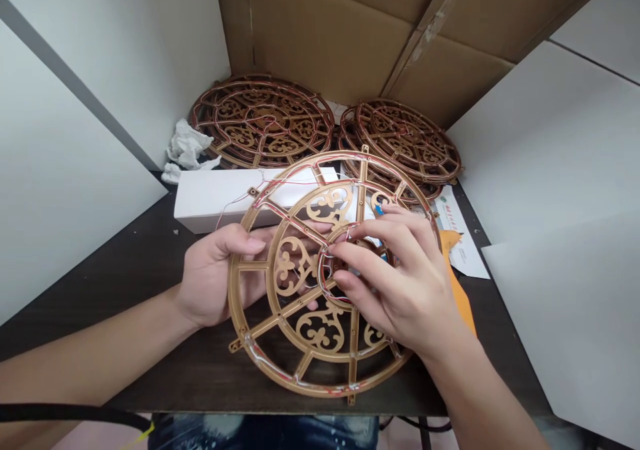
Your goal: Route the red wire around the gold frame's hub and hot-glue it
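Observation:
A round gold openwork frame [280, 317] with scroll ornaments and thin red and white wire along its ribs is held tilted above the dark table [150, 257]. My left hand [215, 273] grips the frame from behind on its left side, thumb over a rib. My right hand [400, 277] lies on the frame's centre, its fingertips pinched on the wire at the inner ring [327, 270].
Two stacks of similar copper-coloured wired frames lie at the back, one at left [263, 120] and one at right [405, 137]. A white box [215, 200] lies behind the held frame. Crumpled tissue [187, 147], printed paper [457, 227], cardboard [325, 30] and white panels surround the table.

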The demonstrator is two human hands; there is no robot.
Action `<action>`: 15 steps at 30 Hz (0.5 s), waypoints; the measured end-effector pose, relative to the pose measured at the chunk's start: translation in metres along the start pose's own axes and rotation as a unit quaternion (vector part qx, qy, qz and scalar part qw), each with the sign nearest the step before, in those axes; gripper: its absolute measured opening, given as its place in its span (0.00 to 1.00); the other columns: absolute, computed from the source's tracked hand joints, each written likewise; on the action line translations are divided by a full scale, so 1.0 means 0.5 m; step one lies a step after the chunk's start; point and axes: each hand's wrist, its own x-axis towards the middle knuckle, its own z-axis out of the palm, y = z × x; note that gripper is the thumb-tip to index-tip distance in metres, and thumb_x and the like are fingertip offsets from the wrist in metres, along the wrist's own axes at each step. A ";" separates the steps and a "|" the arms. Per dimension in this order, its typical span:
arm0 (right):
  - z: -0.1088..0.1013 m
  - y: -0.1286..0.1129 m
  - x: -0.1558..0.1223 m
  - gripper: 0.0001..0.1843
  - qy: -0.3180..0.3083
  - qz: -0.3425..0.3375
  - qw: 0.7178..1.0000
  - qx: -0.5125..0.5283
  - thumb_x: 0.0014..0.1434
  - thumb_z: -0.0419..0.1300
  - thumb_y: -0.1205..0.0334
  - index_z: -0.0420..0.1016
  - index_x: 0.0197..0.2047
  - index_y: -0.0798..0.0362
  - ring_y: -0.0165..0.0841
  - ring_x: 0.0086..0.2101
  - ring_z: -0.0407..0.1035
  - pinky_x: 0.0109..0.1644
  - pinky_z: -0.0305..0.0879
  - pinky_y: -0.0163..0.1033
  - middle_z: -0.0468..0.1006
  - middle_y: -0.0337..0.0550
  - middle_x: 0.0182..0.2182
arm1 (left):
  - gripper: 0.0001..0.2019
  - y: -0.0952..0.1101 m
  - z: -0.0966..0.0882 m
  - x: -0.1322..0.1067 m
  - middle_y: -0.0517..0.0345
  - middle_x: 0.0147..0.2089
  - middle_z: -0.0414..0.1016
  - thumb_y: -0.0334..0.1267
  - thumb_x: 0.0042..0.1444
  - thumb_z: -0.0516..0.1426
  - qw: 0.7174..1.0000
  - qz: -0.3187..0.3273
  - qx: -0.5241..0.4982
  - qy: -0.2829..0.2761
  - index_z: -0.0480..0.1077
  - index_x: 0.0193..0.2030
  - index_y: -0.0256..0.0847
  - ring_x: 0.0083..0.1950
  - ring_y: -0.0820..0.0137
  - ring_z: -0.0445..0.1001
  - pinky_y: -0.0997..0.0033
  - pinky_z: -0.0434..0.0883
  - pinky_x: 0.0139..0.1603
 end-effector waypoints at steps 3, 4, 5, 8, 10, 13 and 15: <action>0.000 -0.005 -0.001 0.13 0.019 0.007 0.999 0.026 0.66 0.63 0.56 0.79 0.50 0.55 0.43 0.49 0.69 0.64 0.66 0.60 0.77 0.50 0.46 | 0.29 0.005 0.003 0.003 0.40 0.54 0.81 0.37 0.56 0.48 0.999 0.009 0.028 0.017 0.70 0.62 0.27 0.60 0.47 0.77 0.41 0.70 0.63; -0.001 -0.006 -0.002 0.13 0.036 0.013 0.998 0.040 0.66 0.62 0.57 0.79 0.50 0.55 0.43 0.48 0.69 0.64 0.66 0.60 0.77 0.50 0.45 | 0.30 0.007 0.004 0.005 0.39 0.55 0.80 0.38 0.56 0.49 0.999 0.012 0.039 0.023 0.69 0.63 0.26 0.60 0.47 0.76 0.41 0.69 0.64; -0.003 -0.005 -0.004 0.12 0.059 0.020 0.997 0.052 0.66 0.62 0.58 0.79 0.50 0.54 0.42 0.47 0.70 0.64 0.66 0.61 0.76 0.49 0.44 | 0.30 0.009 0.005 0.007 0.38 0.57 0.79 0.38 0.56 0.49 0.998 0.013 0.049 0.026 0.69 0.63 0.25 0.61 0.46 0.75 0.40 0.68 0.64; -0.015 0.010 -0.009 0.09 0.130 0.047 0.989 0.050 0.65 0.61 0.63 0.78 0.48 0.52 0.41 0.45 0.70 0.63 0.68 0.62 0.76 0.47 0.42 | 0.32 0.018 0.008 0.011 0.35 0.58 0.78 0.40 0.55 0.48 0.997 0.018 0.075 0.032 0.67 0.63 0.23 0.62 0.44 0.74 0.38 0.68 0.63; -0.029 0.026 -0.010 0.09 0.183 0.075 0.980 0.031 0.63 0.62 0.66 0.78 0.47 0.50 0.41 0.45 0.71 0.61 0.69 0.60 0.76 0.46 0.41 | 0.32 0.027 0.010 0.014 0.35 0.57 0.78 0.41 0.55 0.46 0.995 0.027 0.082 0.043 0.67 0.63 0.22 0.61 0.43 0.74 0.36 0.68 0.63; -0.061 0.049 -0.017 0.08 0.265 0.140 0.954 0.001 0.62 0.63 0.65 0.79 0.45 0.49 0.43 0.46 0.73 0.56 0.72 0.55 0.77 0.46 0.40 | 0.33 0.042 0.018 0.014 0.35 0.55 0.79 0.42 0.54 0.46 0.994 0.042 0.079 0.056 0.68 0.63 0.22 0.61 0.43 0.74 0.36 0.68 0.62; -0.086 0.060 -0.032 0.07 0.259 0.210 0.942 -0.025 0.64 0.62 0.61 0.79 0.45 0.49 0.43 0.47 0.73 0.53 0.72 0.53 0.78 0.46 0.41 | 0.33 0.050 0.024 0.011 0.37 0.54 0.80 0.41 0.53 0.46 0.993 0.063 0.062 0.083 0.68 0.63 0.24 0.62 0.43 0.74 0.36 0.68 0.63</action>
